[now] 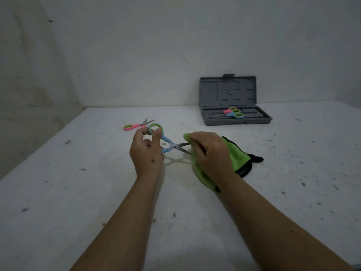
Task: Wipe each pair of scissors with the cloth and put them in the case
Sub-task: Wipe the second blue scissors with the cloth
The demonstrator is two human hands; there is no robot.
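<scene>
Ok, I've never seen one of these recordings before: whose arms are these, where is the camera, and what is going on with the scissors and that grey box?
There is no machine here. A person wears a wide-angle camera on the head, looking down at their own bare hands over a white table.

The left hand holds blue-handled scissors by the handles, blades open. The right hand grips a green cloth around the blade tips, wiping them.

Pink-handled scissors lie on the table beyond the left hand. At the back right stands an open grey case, lid up, with two pairs of scissors inside, one pink, one blue.
</scene>
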